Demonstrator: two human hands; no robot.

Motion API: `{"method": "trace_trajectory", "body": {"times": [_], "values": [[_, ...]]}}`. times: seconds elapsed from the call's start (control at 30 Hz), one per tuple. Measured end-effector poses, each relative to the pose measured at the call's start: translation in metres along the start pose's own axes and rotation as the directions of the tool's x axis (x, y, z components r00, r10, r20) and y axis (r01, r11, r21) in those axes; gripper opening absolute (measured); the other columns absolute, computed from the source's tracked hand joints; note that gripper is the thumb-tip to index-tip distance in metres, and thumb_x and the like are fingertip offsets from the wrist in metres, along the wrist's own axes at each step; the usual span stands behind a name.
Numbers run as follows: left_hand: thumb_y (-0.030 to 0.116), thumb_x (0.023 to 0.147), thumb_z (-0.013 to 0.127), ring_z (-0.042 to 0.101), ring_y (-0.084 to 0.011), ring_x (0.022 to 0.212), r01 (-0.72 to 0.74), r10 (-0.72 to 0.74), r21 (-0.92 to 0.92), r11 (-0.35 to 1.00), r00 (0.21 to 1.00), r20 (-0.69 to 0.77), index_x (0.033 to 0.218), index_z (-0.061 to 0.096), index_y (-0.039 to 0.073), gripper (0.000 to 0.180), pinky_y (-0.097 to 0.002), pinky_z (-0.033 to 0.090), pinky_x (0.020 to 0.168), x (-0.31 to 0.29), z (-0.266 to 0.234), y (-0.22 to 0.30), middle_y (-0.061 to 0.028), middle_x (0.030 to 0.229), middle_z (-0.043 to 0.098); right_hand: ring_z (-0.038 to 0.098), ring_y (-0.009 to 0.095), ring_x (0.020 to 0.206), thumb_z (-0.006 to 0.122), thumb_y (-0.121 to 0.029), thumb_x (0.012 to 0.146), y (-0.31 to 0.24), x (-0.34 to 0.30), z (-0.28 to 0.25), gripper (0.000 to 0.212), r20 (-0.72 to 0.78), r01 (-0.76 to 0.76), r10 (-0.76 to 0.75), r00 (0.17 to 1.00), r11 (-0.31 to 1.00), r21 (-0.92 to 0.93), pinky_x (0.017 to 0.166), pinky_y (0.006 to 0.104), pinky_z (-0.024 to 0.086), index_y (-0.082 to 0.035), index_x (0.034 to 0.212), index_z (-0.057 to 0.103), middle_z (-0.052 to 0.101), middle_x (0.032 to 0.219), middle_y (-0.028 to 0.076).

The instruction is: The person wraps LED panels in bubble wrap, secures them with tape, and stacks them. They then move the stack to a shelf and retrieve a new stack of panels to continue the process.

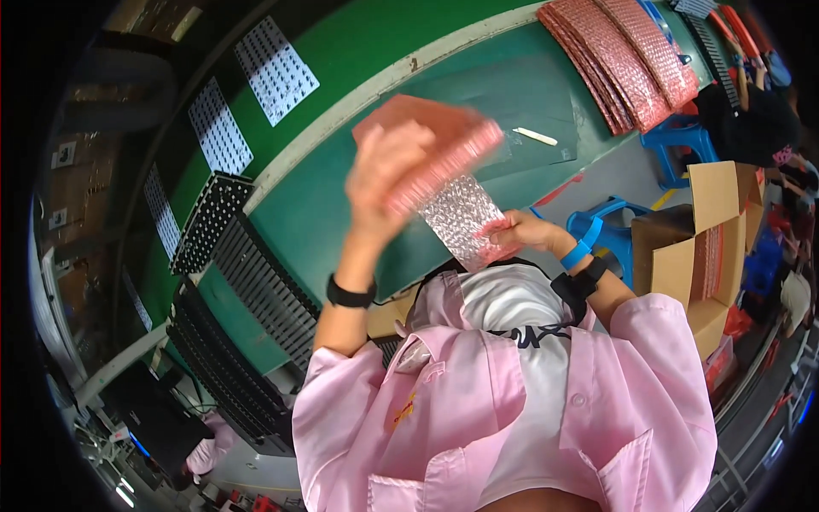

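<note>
Step in hand: the person appears to be separating or opening pink bubble-wrap pouches held up over the green work table [341,213]; this is a judgement from the grip alone.
Left hand [384,175]: raised and blurred by motion; closed around a pink bubble-wrap pouch [444,136], thumb side towards the camera; a black wristband sits on that wrist.
Right hand [522,232]: lower, near the chest; fingers pinched on the bottom edge of a second, silvery-pink pouch [461,218], which hangs between the two hands; a blue band and a black watch are on that wrist.
Hands to each other: apart, one high and one low, joined only by the wrap they hold.
Around: a fan of pink pouches [623,60] lies at the far right of the table; a small white stick [535,136] lies on a clear sheet; black slotted trays [256,290] stand at the left; an open cardboard box [691,256] stands to the right beside a blue stool [610,230].
Next move calls for: probably a firm pinch on one edge while the other hand draws the pouch free; whether the two pouches overlap or touch is blurred.
</note>
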State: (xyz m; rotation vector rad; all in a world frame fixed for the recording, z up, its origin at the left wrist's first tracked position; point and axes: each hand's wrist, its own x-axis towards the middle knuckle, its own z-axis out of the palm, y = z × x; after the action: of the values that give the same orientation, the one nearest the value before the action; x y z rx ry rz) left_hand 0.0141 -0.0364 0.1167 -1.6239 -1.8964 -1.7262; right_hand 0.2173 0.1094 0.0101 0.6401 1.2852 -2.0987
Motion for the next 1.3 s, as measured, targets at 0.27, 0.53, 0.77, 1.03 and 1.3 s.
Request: {"method": "trace_trajectory", "body": {"times": [0.27,0.53,0.77,1.03,1.3], "values": [[-0.006,0.067,0.046,0.044,-0.0266,0.107,0.154,-0.311,0.44,0.885,0.898,0.31,0.092,0.048,0.008,0.029,-0.0501,0.021,0.091,-0.129,0.072,0.034,-0.001,0.102,0.056,0.055,0.018,0.087,0.049,0.0,0.075,0.048,-0.007,-0.001,0.029,0.031,0.143,-0.165,0.986,0.923,0.358,0.078,0.0292,0.043,0.001,0.104,0.047,0.056,0.096,0.009],[0.003,0.075,0.046,0.043,-0.0229,0.107,0.596,-0.718,0.515,0.616,0.694,0.057,0.096,0.047,0.004,0.02,-0.0457,0.026,0.09,-0.152,0.073,0.075,-0.0075,0.11,0.05,0.055,0.02,0.087,0.051,-0.003,0.075,0.034,-0.027,0.014,0.03,0.047,0.151,-0.21,0.977,0.824,0.546,0.078,0.0313,0.044,0.002,0.104,0.045,0.054,0.097,0.011],[0.018,0.081,0.05,0.052,-0.0168,0.09,0.714,-0.979,-0.7,-0.001,0.141,0.145,0.1,0.048,0.0,0.026,-0.0321,0.041,0.078,-0.199,0.115,0.066,-0.0089,0.097,0.053,0.056,0.018,0.081,0.055,-0.009,0.074,0.039,-0.012,0.023,0.026,-0.2,0.253,-0.19,0.961,0.898,0.361,0.073,0.03,0.046,0.002,0.097,0.049,0.056,0.091,0.009],[0.012,0.077,0.054,0.054,-0.0164,0.083,0.438,-0.984,-0.898,0.028,0.169,0.051,0.101,0.047,0.0,0.027,-0.0298,0.045,0.073,-0.157,0.103,0.082,-0.0079,0.095,0.054,0.056,0.015,0.077,0.056,-0.01,0.074,0.014,-0.027,0.048,0.022,-0.165,0.278,-0.239,0.957,0.917,0.287,0.069,0.0275,0.046,0.002,0.092,0.053,0.057,0.086,0.008],[0.011,0.078,0.053,0.055,-0.0192,0.083,0.475,-0.954,-0.88,0.02,0.271,0.125,0.099,0.047,0.0,0.025,-0.0316,0.046,0.072,-0.141,0.059,0.017,-0.0089,0.093,0.055,0.056,0.013,0.072,0.056,-0.013,0.075,-0.017,0.029,0.054,0.019,-0.195,0.287,-0.245,0.95,0.929,0.233,0.065,0.0265,0.046,0.001,0.088,0.055,0.058,0.081,0.007]]}}
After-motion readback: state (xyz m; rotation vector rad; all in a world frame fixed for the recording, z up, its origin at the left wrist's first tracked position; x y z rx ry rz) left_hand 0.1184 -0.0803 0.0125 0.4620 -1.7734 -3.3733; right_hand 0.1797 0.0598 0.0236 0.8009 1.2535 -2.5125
